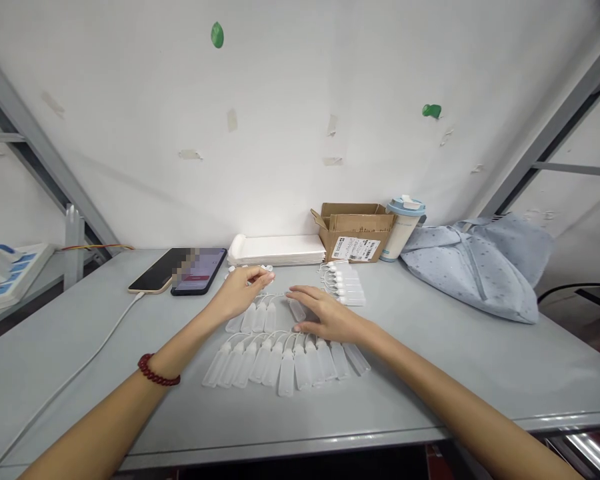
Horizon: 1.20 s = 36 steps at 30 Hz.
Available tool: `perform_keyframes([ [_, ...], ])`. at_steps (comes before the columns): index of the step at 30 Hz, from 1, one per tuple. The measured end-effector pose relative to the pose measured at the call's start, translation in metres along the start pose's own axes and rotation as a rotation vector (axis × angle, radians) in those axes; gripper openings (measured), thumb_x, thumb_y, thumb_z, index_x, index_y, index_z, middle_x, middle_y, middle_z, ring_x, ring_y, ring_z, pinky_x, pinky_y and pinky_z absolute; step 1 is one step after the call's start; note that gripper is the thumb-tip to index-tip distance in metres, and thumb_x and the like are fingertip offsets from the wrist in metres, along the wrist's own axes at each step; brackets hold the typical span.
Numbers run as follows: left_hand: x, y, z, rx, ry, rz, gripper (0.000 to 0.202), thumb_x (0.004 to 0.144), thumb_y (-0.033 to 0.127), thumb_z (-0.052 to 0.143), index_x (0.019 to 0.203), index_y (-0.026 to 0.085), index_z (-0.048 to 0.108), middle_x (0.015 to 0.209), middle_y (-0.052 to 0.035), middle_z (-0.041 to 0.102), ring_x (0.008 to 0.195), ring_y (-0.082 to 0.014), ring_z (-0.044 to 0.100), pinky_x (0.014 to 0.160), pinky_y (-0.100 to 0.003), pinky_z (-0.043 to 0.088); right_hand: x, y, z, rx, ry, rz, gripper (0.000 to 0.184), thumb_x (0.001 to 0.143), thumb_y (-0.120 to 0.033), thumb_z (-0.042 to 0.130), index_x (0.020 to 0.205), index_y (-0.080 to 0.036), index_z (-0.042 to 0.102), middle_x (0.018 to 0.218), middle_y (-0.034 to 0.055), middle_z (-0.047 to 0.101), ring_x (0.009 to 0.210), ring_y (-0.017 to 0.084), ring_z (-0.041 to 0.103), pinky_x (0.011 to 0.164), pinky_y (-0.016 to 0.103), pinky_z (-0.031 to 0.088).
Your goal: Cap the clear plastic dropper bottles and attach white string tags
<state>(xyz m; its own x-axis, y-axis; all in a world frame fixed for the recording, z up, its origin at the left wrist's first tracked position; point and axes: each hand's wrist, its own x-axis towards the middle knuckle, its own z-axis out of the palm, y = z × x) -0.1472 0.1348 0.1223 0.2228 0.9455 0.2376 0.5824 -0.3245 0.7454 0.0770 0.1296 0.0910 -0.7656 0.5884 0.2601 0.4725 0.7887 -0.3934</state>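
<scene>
My left hand (241, 291) is closed, thumb and fingers pinched together. Small white pieces show by its fingertips and behind it; what the pinch holds is too small to make out. To its right, my right hand (327, 315) has its thumb and fingers apart, low over the table. Under its fingers lies a translucent plastic sleeve (297, 309), partly hidden; I cannot tell whether they touch. A short row of looped sleeves (260, 319) lies below my left hand. Nearer me, a longer row of white-corded sleeves (286, 373) is fanned out.
More sleeves (350, 285) are stacked before an open cardboard box (356, 237). Left of the box lies a white paper stack (280, 250). A lidded cup (403, 230) and a blue cloth bag (475, 267) stand right. Two phones (153, 270), one cabled (80, 373), rest left on the grey table (410, 413).
</scene>
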Motion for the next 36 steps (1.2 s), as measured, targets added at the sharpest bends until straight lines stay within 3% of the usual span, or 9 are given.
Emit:
perform_keyframes([
  [6, 0.000, 0.001, 0.000, -0.006, 0.006, 0.001, 0.037, 0.081, 0.048, 0.045, 0.071, 0.016, 0.060, 0.059, 0.0026, 0.047, 0.051, -0.0106, 0.040, 0.047, -0.021, 0.035, 0.002, 0.005, 0.002, 0.029, 0.029, -0.017, 0.042, 0.085, -0.030, 0.055, 0.124, -0.018, 0.047, 0.123, 0.0137, 0.052, 0.113, 0.023, 0.049, 0.094, 0.040, 0.042],
  [10, 0.000, 0.001, -0.001, 0.006, 0.005, -0.013, 0.037, 0.082, 0.048, 0.045, 0.071, 0.016, 0.060, 0.060, 0.0027, 0.048, 0.051, -0.0098, 0.039, 0.048, -0.021, 0.035, 0.002, 0.004, 0.001, 0.035, 0.038, 0.010, 0.044, 0.083, -0.030, 0.059, 0.123, -0.016, 0.049, 0.121, 0.0144, 0.052, 0.112, 0.024, 0.049, 0.094, 0.040, 0.042],
  [16, 0.000, 0.001, -0.001, 0.016, 0.001, -0.011, 0.037, 0.082, 0.048, 0.045, 0.072, 0.016, 0.060, 0.063, 0.0019, 0.051, 0.056, -0.0112, 0.043, 0.051, -0.022, 0.036, 0.002, 0.004, 0.000, 0.049, 0.001, 0.007, 0.055, 0.083, -0.034, 0.058, 0.131, -0.015, 0.042, 0.135, 0.0146, 0.043, 0.123, 0.025, 0.040, 0.101, 0.042, 0.035],
  [21, 0.001, 0.000, 0.000, 0.003, -0.004, -0.013, 0.038, 0.081, 0.049, 0.046, 0.071, 0.015, 0.060, 0.061, 0.0022, 0.050, 0.054, -0.0108, 0.041, 0.050, -0.022, 0.036, 0.002, 0.006, 0.000, 0.084, -0.079, 0.005, 0.049, 0.087, -0.029, 0.053, 0.134, -0.021, 0.039, 0.137, 0.0105, 0.043, 0.126, 0.025, 0.037, 0.101, 0.046, 0.032],
  [36, 0.000, 0.004, -0.001, 0.006, 0.011, -0.046, 0.040, 0.079, 0.051, 0.046, 0.067, 0.015, 0.059, 0.058, 0.0029, 0.044, 0.049, -0.0101, 0.040, 0.047, -0.022, 0.036, 0.004, 0.011, -0.002, 0.186, 0.028, 0.013, 0.039, 0.078, -0.016, 0.063, 0.116, -0.019, 0.055, 0.118, 0.0101, 0.056, 0.111, 0.022, 0.051, 0.094, 0.040, 0.040],
])
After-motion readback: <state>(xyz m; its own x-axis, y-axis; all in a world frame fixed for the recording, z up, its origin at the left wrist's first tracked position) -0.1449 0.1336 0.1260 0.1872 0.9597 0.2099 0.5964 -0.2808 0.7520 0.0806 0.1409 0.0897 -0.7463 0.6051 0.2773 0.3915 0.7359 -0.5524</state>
